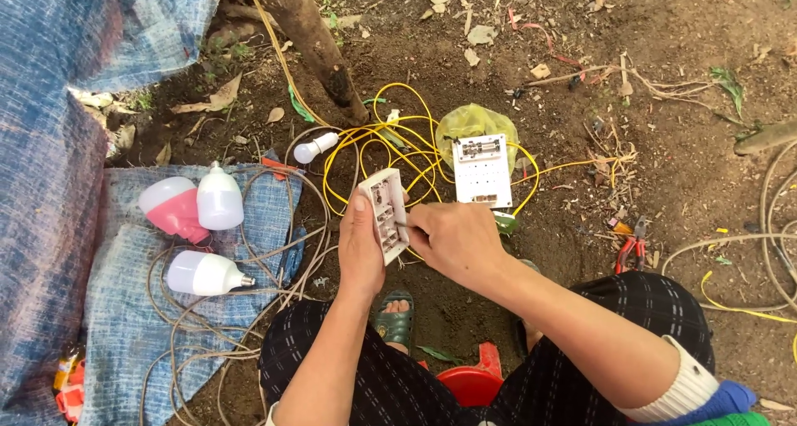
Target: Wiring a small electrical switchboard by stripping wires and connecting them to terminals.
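White switch plate (387, 213), mid-frame: light, brittle plastic, so left hand (360, 247) grips its edge; right hand (455, 242) pinches a thin tool (402, 223).

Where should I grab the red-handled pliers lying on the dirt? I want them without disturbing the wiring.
Take the pliers by their two red handles, reaching from the person's right side. The handles lie nearest the knee, jaws pointing away, and no yellow wire seems to cross them.

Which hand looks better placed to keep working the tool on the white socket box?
Right, probably. The right hand already pinches a thin tool whose tip touches the white socket box, while the left hand grips that box upright and seems needed to steady it.
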